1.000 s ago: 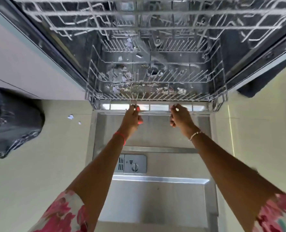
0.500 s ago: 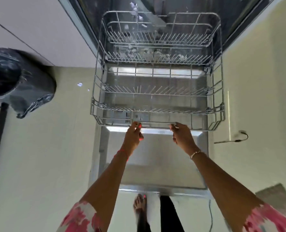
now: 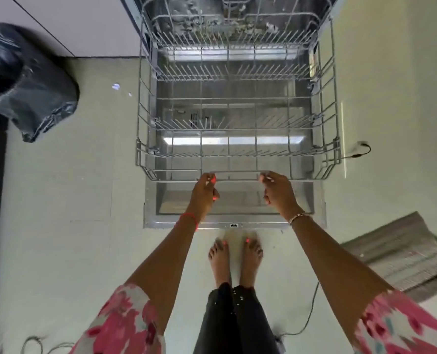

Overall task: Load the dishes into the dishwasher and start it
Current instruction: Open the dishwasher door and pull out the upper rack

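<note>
While both hands hold its front rail (image 3: 235,172), the lower rack (image 3: 237,116) stands drawn out over the open dishwasher door (image 3: 237,222), with its far end at the mouth of the tub. The left hand (image 3: 204,192) and right hand (image 3: 278,192) each curl their fingers round that rail, set apart on either side of its middle. No dishes are in view.

The rack looks like stiff coated wire, probably light unloaded and easy to roll, but far heavier once filled. The front rail is the natural hold, and an even two-handed grip should keep it from skewing. Its thin tines would likely bend if grabbed.

The person stands barefoot at the door's edge on a pale floor (image 3: 84,200). A black bin bag (image 3: 28,80) sits to the left below a pale cabinet front (image 3: 89,24), a ribbed grey mat (image 3: 403,254) lies to the right, and a thin cable (image 3: 363,149) rests just beside the rack.
</note>
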`<action>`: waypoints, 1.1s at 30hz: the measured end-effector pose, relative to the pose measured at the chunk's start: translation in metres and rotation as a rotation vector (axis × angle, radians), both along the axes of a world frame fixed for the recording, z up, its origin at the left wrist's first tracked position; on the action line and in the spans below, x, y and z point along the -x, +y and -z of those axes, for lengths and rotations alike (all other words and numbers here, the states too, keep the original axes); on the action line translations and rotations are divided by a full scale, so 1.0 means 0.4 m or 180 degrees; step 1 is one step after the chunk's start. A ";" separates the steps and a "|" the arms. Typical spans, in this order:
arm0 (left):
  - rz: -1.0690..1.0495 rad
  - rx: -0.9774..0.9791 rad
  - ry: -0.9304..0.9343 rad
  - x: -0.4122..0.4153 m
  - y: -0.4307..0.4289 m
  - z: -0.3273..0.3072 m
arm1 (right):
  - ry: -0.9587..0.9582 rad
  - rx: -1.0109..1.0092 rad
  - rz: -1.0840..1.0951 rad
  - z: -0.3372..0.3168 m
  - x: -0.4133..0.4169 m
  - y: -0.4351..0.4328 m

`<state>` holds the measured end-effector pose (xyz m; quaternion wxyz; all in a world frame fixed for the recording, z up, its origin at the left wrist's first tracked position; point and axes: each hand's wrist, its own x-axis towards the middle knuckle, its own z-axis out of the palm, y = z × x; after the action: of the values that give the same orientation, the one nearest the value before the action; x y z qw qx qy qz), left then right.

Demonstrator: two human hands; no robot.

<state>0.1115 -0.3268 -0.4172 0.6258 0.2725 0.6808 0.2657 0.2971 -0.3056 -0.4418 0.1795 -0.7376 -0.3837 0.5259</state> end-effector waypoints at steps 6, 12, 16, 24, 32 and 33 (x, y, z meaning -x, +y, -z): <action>0.0080 -0.0030 0.0176 0.001 0.004 -0.002 | 0.0036 0.0161 -0.0268 -0.046 -0.006 0.011; 0.0494 -0.0055 0.0066 0.011 0.079 -0.116 | 0.0285 -0.0012 -0.0058 -0.134 -0.003 0.066; 0.0393 -0.0068 -0.0099 -0.004 0.177 -0.245 | 0.0451 -0.0162 0.0133 -0.276 0.007 0.187; 0.0001 -0.0951 -0.0214 -0.003 0.564 -0.592 | 0.1058 -0.0551 0.0476 -0.632 0.007 0.540; -0.0145 -0.1614 0.0248 -0.027 0.938 -0.742 | 0.1209 -0.1058 0.0514 -0.810 0.036 0.914; -0.0133 -0.1637 0.0331 -0.030 0.973 -0.736 | 0.1153 -0.1102 0.0474 -0.809 0.041 0.956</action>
<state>0.1235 0.0622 -0.1230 0.4945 0.4218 0.6276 0.4286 0.2809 0.0769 -0.1180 0.4071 -0.6159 -0.3743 0.5611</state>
